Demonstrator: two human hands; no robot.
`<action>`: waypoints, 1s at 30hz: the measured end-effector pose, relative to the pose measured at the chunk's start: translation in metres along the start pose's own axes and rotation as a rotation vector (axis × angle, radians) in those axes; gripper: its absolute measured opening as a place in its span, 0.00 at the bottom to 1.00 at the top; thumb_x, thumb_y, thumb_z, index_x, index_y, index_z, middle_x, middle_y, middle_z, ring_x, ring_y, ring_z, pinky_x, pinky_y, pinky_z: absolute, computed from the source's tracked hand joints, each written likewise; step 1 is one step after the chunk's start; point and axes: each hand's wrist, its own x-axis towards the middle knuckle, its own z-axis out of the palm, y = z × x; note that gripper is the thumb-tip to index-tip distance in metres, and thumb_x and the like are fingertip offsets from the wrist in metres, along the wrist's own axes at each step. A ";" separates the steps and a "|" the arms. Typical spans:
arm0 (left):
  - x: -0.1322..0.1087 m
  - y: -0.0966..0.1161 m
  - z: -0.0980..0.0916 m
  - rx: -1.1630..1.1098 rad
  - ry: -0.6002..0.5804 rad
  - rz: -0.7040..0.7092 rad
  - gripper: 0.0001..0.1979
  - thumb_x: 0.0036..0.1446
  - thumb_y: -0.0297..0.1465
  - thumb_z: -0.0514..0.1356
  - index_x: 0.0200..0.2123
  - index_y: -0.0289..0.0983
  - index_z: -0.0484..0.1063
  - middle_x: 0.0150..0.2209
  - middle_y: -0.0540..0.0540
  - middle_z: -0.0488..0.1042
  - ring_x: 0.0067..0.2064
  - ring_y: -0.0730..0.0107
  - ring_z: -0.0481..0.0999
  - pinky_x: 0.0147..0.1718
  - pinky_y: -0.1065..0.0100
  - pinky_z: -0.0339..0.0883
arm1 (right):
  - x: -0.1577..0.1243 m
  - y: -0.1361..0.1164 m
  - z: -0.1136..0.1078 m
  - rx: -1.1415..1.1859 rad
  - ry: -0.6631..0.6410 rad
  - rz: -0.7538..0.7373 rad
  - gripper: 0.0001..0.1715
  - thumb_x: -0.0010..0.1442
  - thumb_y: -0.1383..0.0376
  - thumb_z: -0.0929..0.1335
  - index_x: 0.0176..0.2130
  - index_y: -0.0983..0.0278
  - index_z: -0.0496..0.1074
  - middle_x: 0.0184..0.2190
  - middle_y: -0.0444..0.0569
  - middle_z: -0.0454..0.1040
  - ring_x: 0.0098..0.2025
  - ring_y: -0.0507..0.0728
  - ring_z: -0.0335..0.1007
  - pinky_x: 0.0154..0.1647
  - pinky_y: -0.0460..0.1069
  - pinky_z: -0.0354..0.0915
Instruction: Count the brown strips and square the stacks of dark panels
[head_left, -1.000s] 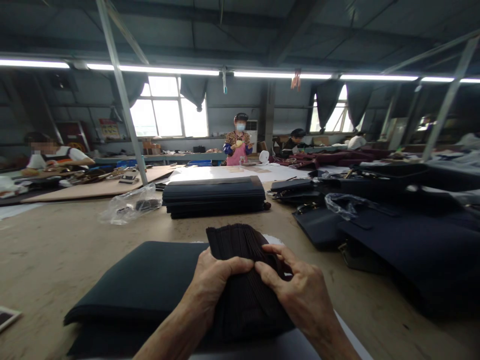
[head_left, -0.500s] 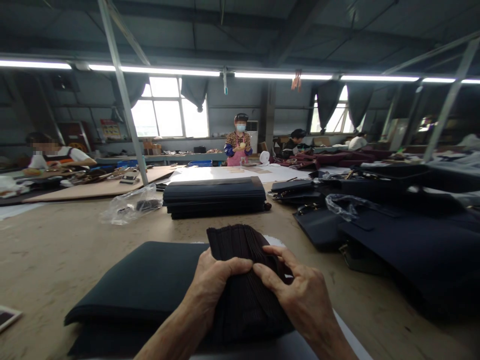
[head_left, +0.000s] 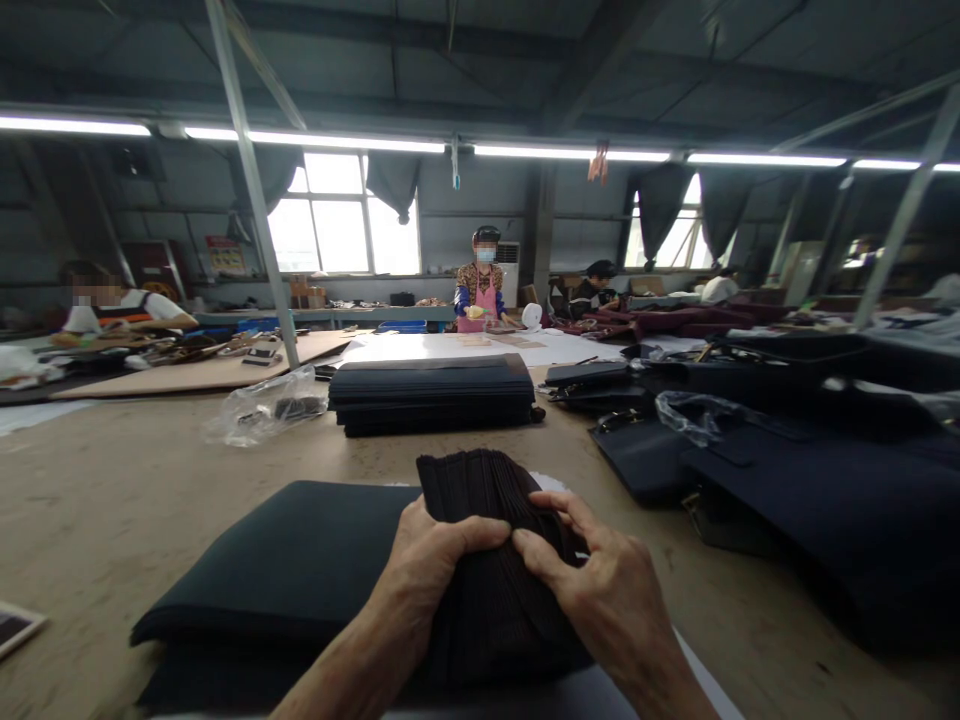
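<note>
Blackish and many-layered, the bundle (head_left: pixel 491 605) is at the lower centre of the frame, our left hand (head_left: pixel 427 555) and right hand (head_left: pixel 611 580) holding it in a two-sided grip, thumbs nearly meeting. We see a dark-green stack (head_left: pixel 277 565) just to its left.

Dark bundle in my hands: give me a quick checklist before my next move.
1. Left hand on the dark bundle: ok.
2. Right hand on it too: ok.
3. Bundle squared up: not ok, its top edge is fanned.
4. Plastic bag apart from both hands: ok, it lies farther off on the table.
5. Bundle's underside tidy: cannot tell, it's hidden.
</note>
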 end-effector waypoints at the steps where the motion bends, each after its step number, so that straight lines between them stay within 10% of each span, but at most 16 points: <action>1: 0.000 0.000 0.000 -0.002 0.000 -0.001 0.19 0.38 0.24 0.65 0.38 0.28 0.73 0.34 0.36 0.76 0.28 0.59 0.76 0.29 0.64 0.72 | 0.000 0.000 0.000 -0.001 -0.003 -0.001 0.28 0.43 0.47 0.60 0.41 0.53 0.71 0.27 0.44 0.72 0.35 0.61 0.68 0.37 0.53 0.60; 30: 0.001 0.001 0.000 -0.073 -0.025 -0.004 0.17 0.37 0.23 0.65 0.36 0.28 0.74 0.31 0.37 0.76 0.29 0.59 0.76 0.30 0.63 0.72 | -0.001 0.003 -0.002 0.005 -0.047 0.036 0.30 0.42 0.46 0.60 0.42 0.54 0.69 0.33 0.46 0.73 0.42 0.62 0.68 0.41 0.54 0.62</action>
